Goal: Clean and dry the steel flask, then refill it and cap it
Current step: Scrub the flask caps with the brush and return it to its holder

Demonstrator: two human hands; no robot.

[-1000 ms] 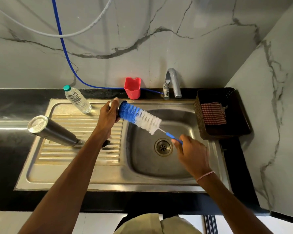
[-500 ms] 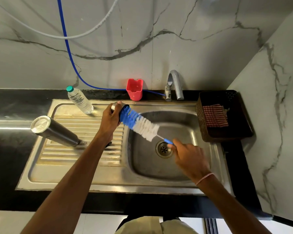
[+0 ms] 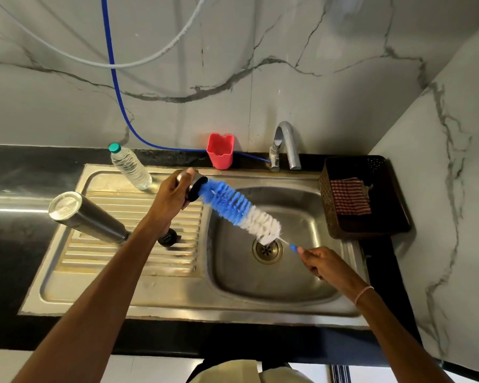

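Left hand wraps the cap; right hand pinches the brush handle, long axis slanting upper-left into the cap.

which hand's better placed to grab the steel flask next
Left, probably: the left hand, though gripping the cap, is over the drainboard near the steel flask; the right hand holds the brush over the basin.

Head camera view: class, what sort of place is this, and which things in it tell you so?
Most likely a home kitchen, at the washing-up spot: a stainless steel sink with a ribbed draining board, a tap against a marble-patterned wall, and a black countertop.
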